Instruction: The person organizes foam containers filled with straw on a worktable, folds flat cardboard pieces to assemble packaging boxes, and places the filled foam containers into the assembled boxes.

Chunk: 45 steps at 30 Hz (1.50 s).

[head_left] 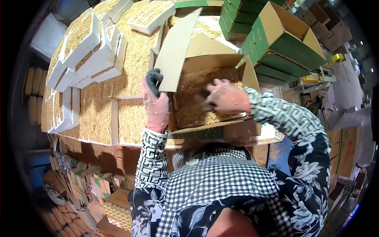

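Observation:
An open cardboard box (209,128) stands on the worktable in front of me, with wood shavings (189,106) in its bottom. My left hand (155,102), in a pink glove with dark fingertips, grips a pale cardboard flap (173,55) at the box's left side. Its fingers curl round the flap's lower edge. Inside the box is my right hand (227,96), also gloved in pink, low over the shavings. Motion smears its fingertips, and I cannot make out whether anything is in them. Bits of shavings cling to both gloves.
White foam trays (89,59) filled with shavings are stacked at the left. Another foam tray (152,17) lies behind the box. Green and brown cartons (290,43) stand at the back right. Flattened cardboard and a honeycomb-patterned stack (118,211) are on the floor at lower left.

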Available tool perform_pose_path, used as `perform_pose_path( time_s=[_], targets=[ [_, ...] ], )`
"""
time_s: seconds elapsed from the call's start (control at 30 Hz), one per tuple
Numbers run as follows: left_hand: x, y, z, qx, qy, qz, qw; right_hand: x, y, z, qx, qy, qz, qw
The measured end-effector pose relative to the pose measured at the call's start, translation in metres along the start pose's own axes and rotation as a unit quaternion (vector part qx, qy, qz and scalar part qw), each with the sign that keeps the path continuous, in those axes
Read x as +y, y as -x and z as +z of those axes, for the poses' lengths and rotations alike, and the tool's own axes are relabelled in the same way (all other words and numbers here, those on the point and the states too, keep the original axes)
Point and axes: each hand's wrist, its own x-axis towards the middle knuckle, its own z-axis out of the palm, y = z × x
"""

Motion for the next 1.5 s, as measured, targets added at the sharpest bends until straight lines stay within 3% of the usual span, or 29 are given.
perform_pose_path(
  time_s=[0.07,0.13,0.27,0.3,0.4,0.43,0.53,0.57,0.6,0.67,0.7,0.73,0.8,0.83,0.87,0.9,0.93,0.97,1.0,1.07,1.1,1.13,1.2,1.27,1.3,1.4,1.43,1.47,1.5],
  targets=[
    [-0.006,-0.003,0.003,0.0,-0.007,0.018,1.0,0.02,0.024,-0.009,-0.014,-0.136,-0.04,0.99],
    [0.001,-0.003,0.004,0.011,0.018,0.021,1.0,0.032,0.027,-0.009,0.141,-0.185,-0.076,0.97],
    [-0.001,-0.002,0.001,0.006,0.007,0.031,0.999,0.045,0.019,0.007,0.133,-0.12,0.021,0.984],
    [-0.004,-0.002,-0.001,0.002,0.013,0.033,0.999,0.043,0.021,0.001,0.116,-0.183,0.069,0.974],
    [-0.005,-0.001,-0.002,0.007,0.034,0.037,0.999,0.04,0.027,0.0,0.181,-0.235,0.039,0.954],
    [-0.003,-0.001,-0.002,0.01,0.043,0.039,0.998,0.04,0.028,0.003,0.179,-0.142,0.025,0.973],
    [0.015,-0.006,-0.008,0.019,-0.123,0.181,0.975,0.023,0.048,-0.001,0.208,-0.021,0.094,0.973],
    [0.027,-0.006,-0.01,0.02,-0.133,0.202,0.97,0.021,0.058,-0.014,0.221,-0.046,0.089,0.97],
    [0.035,-0.004,-0.015,-0.01,-0.124,0.221,0.967,0.014,0.077,-0.032,0.293,-0.051,0.072,0.952],
    [0.044,0.0,-0.017,-0.095,-0.15,0.269,0.947,0.018,0.113,-0.054,0.458,-0.201,0.066,0.863],
    [0.043,-0.001,-0.017,-0.185,-0.127,0.239,0.945,0.023,0.128,-0.056,0.536,-0.246,0.073,0.805],
    [0.048,0.001,-0.024,-0.28,-0.225,0.235,0.903,0.024,0.134,-0.057,0.607,-0.288,0.079,0.737],
    [0.05,-0.003,-0.018,-0.433,-0.35,0.286,0.78,0.019,0.131,-0.057,0.609,-0.21,0.03,0.764],
    [0.042,-0.005,-0.013,-0.505,-0.308,0.221,0.775,0.016,0.127,-0.056,0.61,-0.17,0.006,0.774],
    [0.039,-0.012,-0.014,-0.544,-0.331,0.225,0.738,0.012,0.117,-0.05,0.568,-0.066,-0.045,0.819],
    [0.04,-0.018,-0.008,-0.552,-0.349,0.235,0.72,0.002,0.103,-0.045,0.471,-0.115,-0.034,0.874],
    [0.04,-0.025,-0.003,-0.562,-0.366,0.244,0.7,-0.006,0.087,-0.039,0.515,-0.038,-0.025,0.856],
    [0.031,-0.036,-0.001,-0.533,-0.415,0.318,0.665,-0.011,0.081,-0.041,0.45,-0.068,-0.006,0.891],
    [0.033,-0.048,0.004,-0.586,-0.493,0.26,0.588,-0.02,0.081,-0.047,0.305,0.037,0.05,0.95],
    [0.014,-0.056,0.006,-0.627,-0.5,0.267,0.534,-0.029,0.077,-0.045,0.02,0.058,0.112,0.992],
    [0.008,-0.048,0.007,-0.617,-0.476,0.343,0.525,-0.023,0.073,-0.032,0.026,0.051,0.076,0.995],
    [-0.017,-0.038,0.006,-0.606,-0.468,0.366,0.529,-0.011,0.067,-0.012,0.031,0.043,0.041,0.998],
    [0.004,-0.038,0.003,-0.61,-0.492,0.37,0.498,-0.009,0.062,-0.011,0.088,0.035,0.011,0.995],
    [0.013,-0.034,-0.007,-0.594,-0.484,0.391,0.511,-0.018,0.058,-0.031,0.191,0.037,0.019,0.981],
    [0.028,-0.028,-0.009,-0.606,-0.497,0.355,0.509,-0.007,0.045,-0.015,0.382,-0.004,-0.066,0.922],
    [0.048,-0.019,-0.042,-0.579,-0.425,0.266,0.643,0.036,0.019,0.034,0.235,0.039,-0.044,0.97],
    [0.083,-0.03,-0.049,-0.591,-0.347,0.171,0.708,0.053,0.022,0.035,0.277,-0.028,-0.15,0.949],
    [0.114,-0.037,-0.057,-0.589,-0.26,0.067,0.762,0.041,0.057,-0.003,0.199,-0.165,-0.115,0.959],
    [0.111,-0.039,-0.079,-0.518,-0.273,0.059,0.809,0.036,0.091,-0.019,0.283,-0.307,-0.132,0.899]
  ],
)
